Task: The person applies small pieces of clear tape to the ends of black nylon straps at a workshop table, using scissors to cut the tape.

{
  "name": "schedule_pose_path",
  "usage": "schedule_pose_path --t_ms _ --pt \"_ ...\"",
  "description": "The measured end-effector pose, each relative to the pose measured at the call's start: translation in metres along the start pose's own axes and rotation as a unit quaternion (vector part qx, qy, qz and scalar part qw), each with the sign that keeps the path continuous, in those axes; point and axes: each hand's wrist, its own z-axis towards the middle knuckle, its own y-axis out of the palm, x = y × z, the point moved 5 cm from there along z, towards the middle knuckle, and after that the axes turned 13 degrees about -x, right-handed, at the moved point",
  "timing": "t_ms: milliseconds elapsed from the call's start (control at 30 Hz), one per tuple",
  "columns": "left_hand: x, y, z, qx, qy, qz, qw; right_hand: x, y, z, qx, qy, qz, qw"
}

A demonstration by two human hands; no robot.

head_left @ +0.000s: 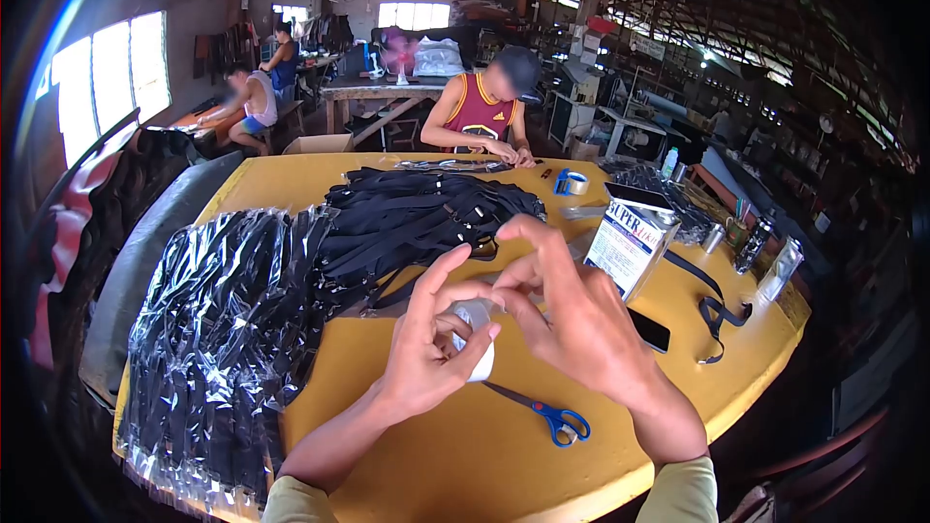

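A roll of clear tape with a white inner side sits in my left hand, fingers curled through and around it. My right hand is just to the right, thumb and forefinger pinched together at the roll's upper edge, where the thin clear tape seems to come off; the fingertips of both hands nearly meet there. Below the hands, blue-handled scissors lie on the yellow table with the blades pointing up and left. Black straps with metal buckles are heaped beyond my left hand.
Plastic-wrapped black straps cover the table's left side. To the right stand a labelled can with a phone on top, another phone, a loose black strap and a blue tape roll. Across the table a co-worker handles something small.
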Motion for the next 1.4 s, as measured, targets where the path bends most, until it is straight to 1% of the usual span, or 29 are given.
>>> schedule_pose_path --t_ms 67,133,200,267,400,467,500,533,567,600,633,667,733,800,833,900,1033,1100,1233,1300,1333,1400 --pt "0.001 0.003 -0.001 -0.010 -0.025 -0.026 0.999 0.002 -0.002 0.003 -0.010 0.009 -0.011 1.000" --pt "0.001 0.005 -0.002 -0.012 -0.029 -0.033 0.999 0.004 -0.003 0.005 -0.028 0.062 -0.013 0.998" --pt "0.002 0.008 -0.003 -0.015 -0.034 -0.041 0.998 0.005 -0.005 0.006 -0.022 0.078 -0.025 0.996" --pt "0.006 0.010 -0.002 -0.008 -0.071 -0.053 0.996 0.005 -0.007 0.007 -0.028 0.094 -0.043 0.994" --pt "0.004 0.012 -0.002 -0.027 -0.075 -0.068 0.994 0.013 -0.009 0.005 -0.040 0.138 -0.012 0.989" --pt "0.005 0.011 -0.001 -0.021 -0.037 -0.066 0.997 0.015 -0.015 0.000 0.027 0.123 0.022 0.992" --pt "0.001 0.012 -0.001 -0.021 -0.039 -0.067 0.997 0.024 -0.014 -0.004 0.065 0.098 0.027 0.993" --pt "0.000 0.012 0.000 -0.018 -0.014 -0.078 0.997 0.032 -0.010 -0.012 0.063 0.099 0.027 0.993" --pt "0.000 0.012 0.000 -0.012 0.012 -0.088 0.996 0.042 -0.007 -0.025 0.082 0.134 0.087 0.984" --pt "0.002 0.010 0.000 -0.008 0.014 -0.087 0.996 0.053 -0.002 -0.040 0.100 0.166 0.145 0.970" --pt "0.005 0.008 0.000 -0.018 0.010 -0.095 0.995 0.066 0.010 -0.058 0.020 0.224 0.096 0.970" --pt "0.008 0.007 -0.001 -0.025 0.007 -0.104 0.994 0.080 0.023 -0.081 -0.062 0.279 0.043 0.957" --pt "0.014 0.003 0.000 -0.021 0.019 -0.095 0.995 0.101 0.055 -0.126 -0.217 0.327 -0.008 0.920" --pt "0.017 0.003 0.001 -0.046 0.034 -0.077 0.995 0.129 0.087 -0.169 -0.298 0.356 -0.006 0.886" --pt "0.017 0.003 0.001 -0.047 0.030 -0.082 0.995 0.129 0.093 -0.180 -0.300 0.362 -0.003 0.883" --pt "0.019 0.003 0.001 -0.057 0.035 -0.061 0.996 0.125 0.102 -0.191 -0.313 0.327 -0.060 0.890" --pt "0.020 0.003 0.001 -0.068 0.030 -0.037 0.997 0.123 0.102 -0.193 -0.277 0.334 -0.023 0.901" --pt "0.022 0.002 0.002 -0.067 0.040 -0.030 0.996 0.115 0.103 -0.189 -0.330 0.343 -0.039 0.879" --pt "0.023 -0.001 0.001 -0.066 0.048 -0.019 0.997 0.121 0.116 -0.197 -0.298 0.350 -0.066 0.886" --pt "0.023 -0.003 0.001 -0.064 0.059 -0.012 0.996 0.125 0.119 -0.201 -0.309 0.337 -0.157 0.876" --pt "0.025 -0.004 0.001 -0.063 0.072 -0.004 0.995 0.130 0.114 -0.204 -0.308 0.336 -0.153 0.877" --pt "0.026 -0.006 0.002 -0.058 0.066 -0.002 0.996 0.145 0.097 -0.203 -0.309 0.309 -0.007 0.899"
